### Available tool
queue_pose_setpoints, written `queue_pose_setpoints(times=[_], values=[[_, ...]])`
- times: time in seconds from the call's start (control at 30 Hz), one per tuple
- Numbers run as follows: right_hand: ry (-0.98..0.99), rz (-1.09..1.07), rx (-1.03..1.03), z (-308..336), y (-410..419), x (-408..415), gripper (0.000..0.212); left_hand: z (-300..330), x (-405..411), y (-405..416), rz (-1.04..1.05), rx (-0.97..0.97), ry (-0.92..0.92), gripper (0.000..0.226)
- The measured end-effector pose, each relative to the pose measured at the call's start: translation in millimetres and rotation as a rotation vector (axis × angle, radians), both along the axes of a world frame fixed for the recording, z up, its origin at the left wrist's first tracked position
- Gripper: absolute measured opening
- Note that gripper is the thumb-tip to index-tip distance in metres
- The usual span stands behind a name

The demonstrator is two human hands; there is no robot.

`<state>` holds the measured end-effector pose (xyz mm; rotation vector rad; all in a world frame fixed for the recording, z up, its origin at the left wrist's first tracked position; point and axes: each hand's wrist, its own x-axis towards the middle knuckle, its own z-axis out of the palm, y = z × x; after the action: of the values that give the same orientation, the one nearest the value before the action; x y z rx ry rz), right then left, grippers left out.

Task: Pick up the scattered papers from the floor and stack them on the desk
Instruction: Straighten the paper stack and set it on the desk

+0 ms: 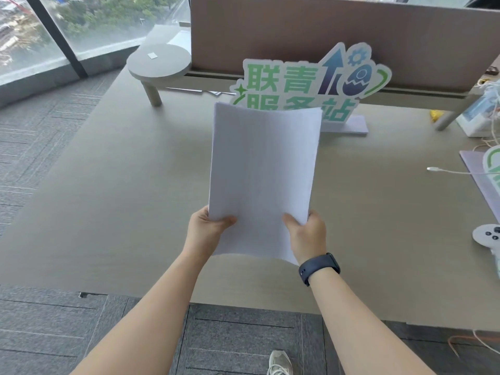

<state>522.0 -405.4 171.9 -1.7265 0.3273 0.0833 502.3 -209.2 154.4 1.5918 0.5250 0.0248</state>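
The person stands at the near edge of the table (113, 212), both forearms extended over it. A stack of white papers (263, 171) occupies the centre of the frame, held above the tabletop and not yet resting on it.

Grip state: the left hand (207, 234) pinches the lower left corner of the stack, thumb on the upper face, fingers hidden beneath. The right hand (307, 235) pinches the lower right corner in the same manner; a dark smartwatch (319, 267) sits on that wrist. Both grips are pressed together on the papers.

Orientation: the long axis of the stack runs away from the person, from the lower centre of the frame toward the upper centre. The far short edge rises in front of a green and white standing sign (308, 85) and hides its lower portion. The sheets bow slightly across their width.

Governing relation: the free table surface lies directly beneath and ahead of the stack. Both hands are at equal distance from it, so neither leads. The likely next move is a level lowering until the stack lies flat.

Clearances: a white game controller (487, 235) and a white cable (449, 171) lie at the right edge of the frame, well apart from the stack. No loose papers are visible on the carpet (238, 339) at lower centre.
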Motion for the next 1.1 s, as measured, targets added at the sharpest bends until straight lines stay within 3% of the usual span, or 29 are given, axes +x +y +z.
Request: queue_pose_setpoints(times=[0.3,0.37,0.47,0.53,0.73,1.1], values=[[0.199,0.126,-0.163,-17.3,-24.3,13.0,0.006,-23.1,-2.4,-15.1,-0.069,-0.036,0.181,0.020],[0.243,0.148,-0.192,-22.5,-28.7,14.5,0.016,-27.5,-3.9,-17.3,-0.080,-0.057,0.221,0.021],[0.295,0.196,-0.218,-29.9,-33.8,13.7,0.004,-32.2,-5.1,-20.1,-0.108,-0.046,0.289,0.021],[0.328,0.204,-0.236,-34.2,-36.1,12.7,0.019,-34.3,-3.5,-21.1,-0.127,-0.007,0.325,0.021],[0.328,0.202,-0.309,-41.6,-36.2,15.9,0.028,-30.7,5.3,-23.8,-0.189,0.185,0.365,0.019],[0.315,0.181,-0.413,-45.5,-40.0,30.7,0.020,-28.6,16.8,-20.2,-0.101,0.415,0.356,0.016]])
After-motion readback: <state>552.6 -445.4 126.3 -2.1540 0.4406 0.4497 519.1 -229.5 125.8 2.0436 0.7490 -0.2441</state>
